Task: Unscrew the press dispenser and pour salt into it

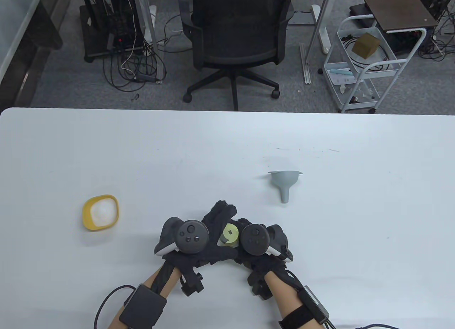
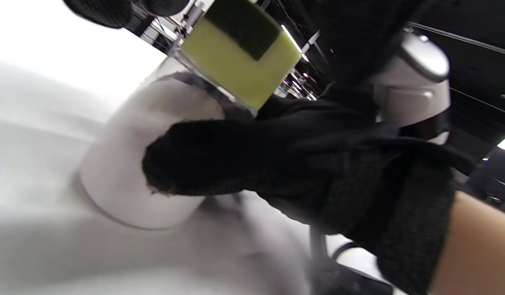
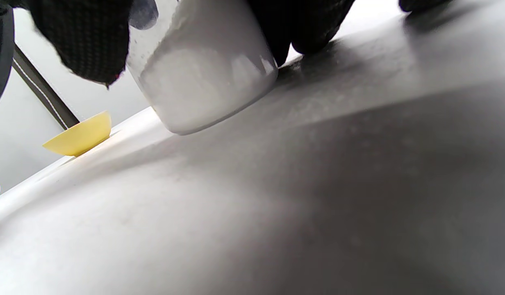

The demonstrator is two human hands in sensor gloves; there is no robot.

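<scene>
The press dispenser is a clear jar with a yellow-green cap, standing on the white table near its front edge. My left hand wraps around it from the left. My right hand grips it from the right. In the left wrist view the right thumb presses on the jar wall below the cap. In the right wrist view the jar holds white grains, with gloved fingers on either side. A yellow bowl of salt sits to the left and shows in the right wrist view.
A grey funnel lies on its side on the table, to the right of and beyond the hands. An office chair and a white wire cart stand on the floor beyond the table's far edge.
</scene>
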